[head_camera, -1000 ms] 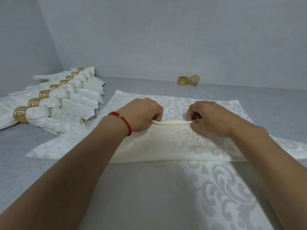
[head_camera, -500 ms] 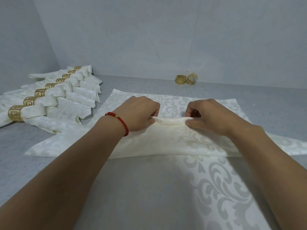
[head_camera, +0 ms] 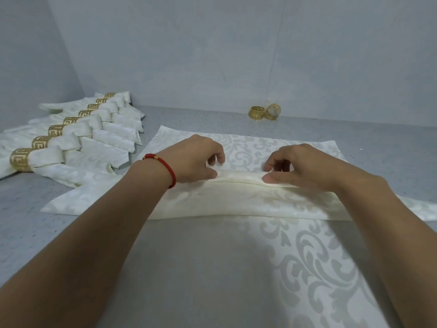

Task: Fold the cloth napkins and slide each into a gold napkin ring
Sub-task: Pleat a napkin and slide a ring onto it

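A cream damask napkin (head_camera: 241, 200) lies spread on the grey table, with a folded pleat running across its middle. My left hand (head_camera: 196, 162), with a red bracelet at the wrist, pinches the pleat's raised edge at its left. My right hand (head_camera: 300, 164) pinches the same edge further right, thumb lying along the fold. Two loose gold napkin rings (head_camera: 256, 113) sit by the back wall, one upright and one on its side (head_camera: 273, 111).
A row of several folded napkins in gold rings (head_camera: 78, 136) lies at the left, close to the spread napkin's left corner. Grey walls close the table at the back and left. Another patterned cloth (head_camera: 319, 268) lies nearest me.
Both hands have pushed the pleat a little farther from me and laid its raised edge flatter. The fingers have loosened slightly.
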